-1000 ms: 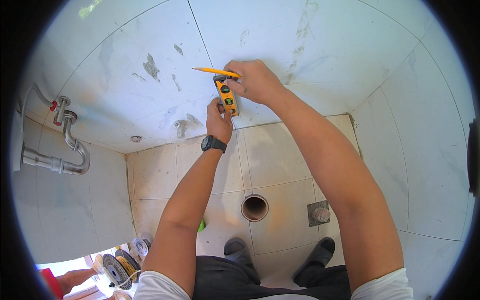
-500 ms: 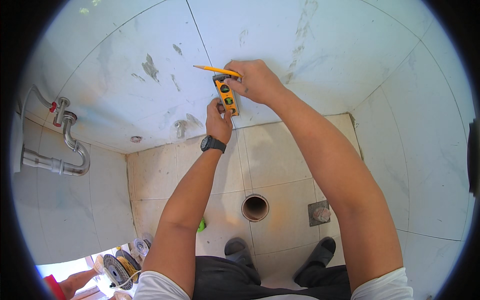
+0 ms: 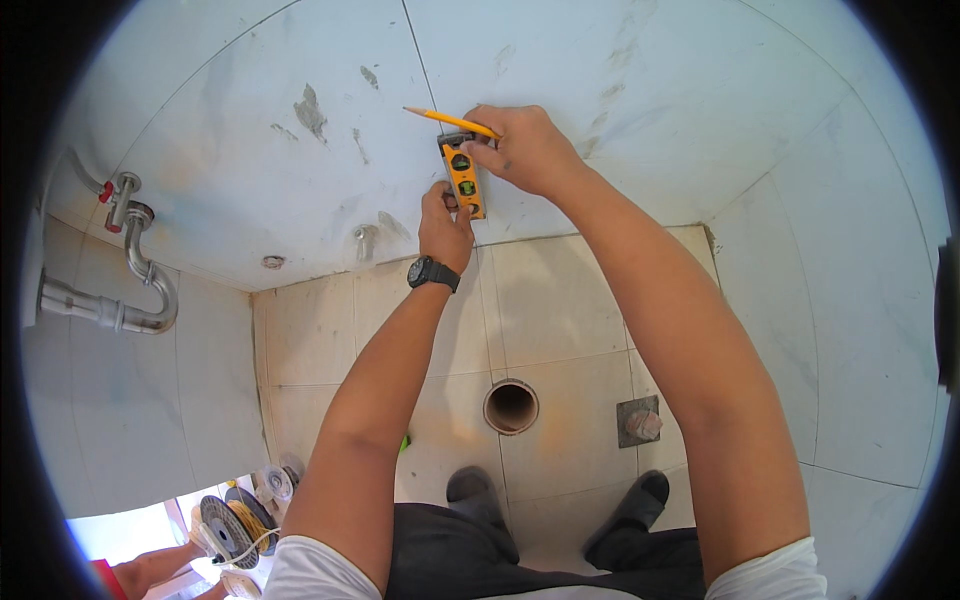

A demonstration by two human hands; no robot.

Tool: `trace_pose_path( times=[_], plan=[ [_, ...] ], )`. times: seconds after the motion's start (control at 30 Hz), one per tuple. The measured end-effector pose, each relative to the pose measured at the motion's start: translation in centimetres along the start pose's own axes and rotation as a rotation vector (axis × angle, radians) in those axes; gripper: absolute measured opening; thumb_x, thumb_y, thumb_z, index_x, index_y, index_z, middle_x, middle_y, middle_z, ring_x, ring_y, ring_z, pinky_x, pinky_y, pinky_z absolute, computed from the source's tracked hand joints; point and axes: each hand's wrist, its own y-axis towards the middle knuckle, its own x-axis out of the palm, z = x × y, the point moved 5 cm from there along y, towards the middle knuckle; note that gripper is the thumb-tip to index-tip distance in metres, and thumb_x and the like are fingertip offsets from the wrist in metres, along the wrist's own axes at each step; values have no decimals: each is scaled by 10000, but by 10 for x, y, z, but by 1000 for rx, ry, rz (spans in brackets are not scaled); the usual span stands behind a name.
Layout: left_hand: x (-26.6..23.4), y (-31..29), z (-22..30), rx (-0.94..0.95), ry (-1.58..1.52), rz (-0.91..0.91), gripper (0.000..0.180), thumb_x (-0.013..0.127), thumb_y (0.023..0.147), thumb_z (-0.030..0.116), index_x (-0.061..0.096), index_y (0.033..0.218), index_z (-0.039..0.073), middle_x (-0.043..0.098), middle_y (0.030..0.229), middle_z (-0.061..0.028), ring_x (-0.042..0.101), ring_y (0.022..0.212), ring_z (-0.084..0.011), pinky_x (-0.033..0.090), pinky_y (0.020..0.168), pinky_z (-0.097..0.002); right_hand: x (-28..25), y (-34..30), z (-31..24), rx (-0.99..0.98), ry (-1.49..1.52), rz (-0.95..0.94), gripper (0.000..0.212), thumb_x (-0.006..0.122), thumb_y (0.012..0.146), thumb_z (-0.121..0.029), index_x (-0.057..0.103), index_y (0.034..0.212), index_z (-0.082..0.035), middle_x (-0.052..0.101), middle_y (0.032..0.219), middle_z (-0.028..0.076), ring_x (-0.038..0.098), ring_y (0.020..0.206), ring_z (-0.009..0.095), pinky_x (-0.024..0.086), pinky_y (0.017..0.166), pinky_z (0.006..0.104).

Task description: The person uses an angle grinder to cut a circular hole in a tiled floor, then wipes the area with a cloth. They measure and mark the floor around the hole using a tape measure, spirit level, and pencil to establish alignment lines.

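A small orange spirit level (image 3: 466, 188) with green vials is held lengthwise against the white tiled wall, close to a tile joint. My left hand (image 3: 445, 230), with a black watch at the wrist, closes its fingers around the level's lower end. At the upper end, my right hand (image 3: 525, 148) grips a yellow pencil (image 3: 450, 119), whose sharpened tip points left past the joint. The thumb of that hand also presses near the level's dark top end. Part of the level's back is hidden by my fingers.
Chrome drain pipework (image 3: 150, 290) and a red-marked valve (image 3: 118, 200) stand out at the left. A metal spout (image 3: 364, 242) sticks out of the wall. An open round pipe (image 3: 511, 407) and a square drain (image 3: 638, 423) sit in the floor. Lower left are cable reels (image 3: 235, 528) and another person's arm (image 3: 160, 568).
The view has shifted slightly, so wall and level appear moved a little. Both hands keep their hold on the level and the pencil. The other person's arm has moved slightly.
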Motion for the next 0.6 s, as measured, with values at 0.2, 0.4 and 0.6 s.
trace_pose_path(
  times=[0.2,0.4,0.6],
  plan=[
    [0,1,0,12,32,-15,541,731,887,-4,463,1357,-13,603,1147,-160,661,960,-262,547,849,-377,1,1,2,-5,-40,-1,244,768,871,-203,718,1091,-110,741,870,126,702,792,316,564,719,417],
    [-1,1,2,23,17,3,553,721,878,-15,462,1367,-4,606,1154,-175,669,971,-298,552,846,-407,1,0,2,-11,-27,5,237,749,913,-219,698,1081,-60,742,876,105,680,769,306,544,725,386],
    [-1,0,4,10,16,13,547,724,874,-19,468,1357,8,607,1137,-176,666,967,-303,550,834,-409,1,0,0,-23,-69,-8,245,748,926,-236,694,1101,-74,737,879,105,672,757,303,544,722,379]
  ],
)
